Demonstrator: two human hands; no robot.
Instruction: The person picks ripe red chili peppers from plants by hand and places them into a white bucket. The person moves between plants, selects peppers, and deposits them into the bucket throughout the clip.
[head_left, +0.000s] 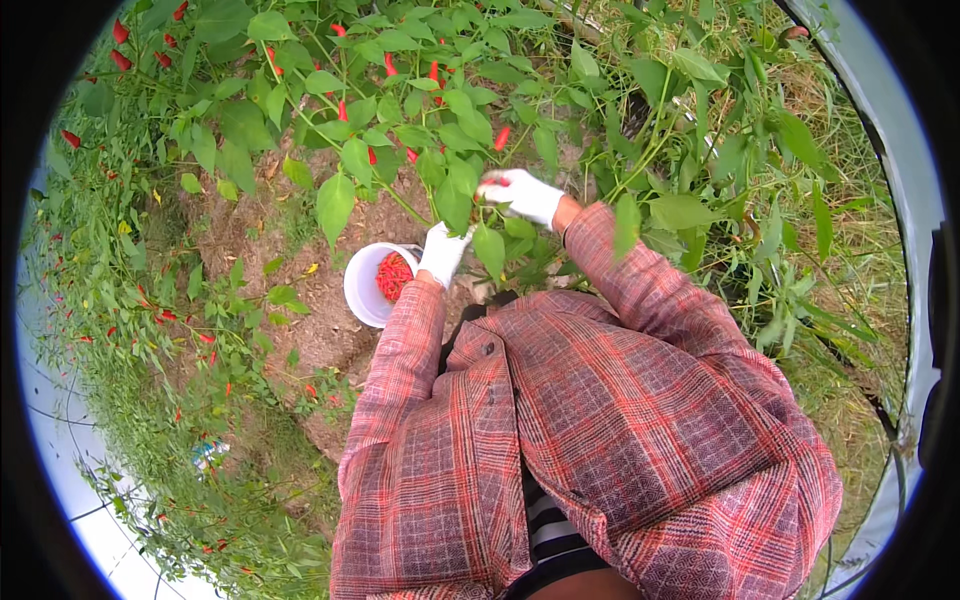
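Observation:
My right hand (525, 196), in a white glove, is at the near side of a chili plant (453, 196). Its fingers are closed around a red chili pepper (495, 181), slightly blurred. My left hand (445, 253), also gloved in white, is lower among the leaves, and foliage hides its fingertips. Just beside that hand's wrist is a white plastic bucket (361, 289) with a heap of red chili peppers (394, 277) inside. Part of the bucket's rim is behind the left hand. Another ripe chili pepper (502, 139) is on the plant above my right hand.
More chili plants (247, 120) with red fruit grow ahead and along the left. Bare brown soil (330, 315) runs between the rows. Dry grass (847, 247) lies at the right, beside a pale sheet wall (900, 150). Leafy stems (667, 142) stand close to my right sleeve.

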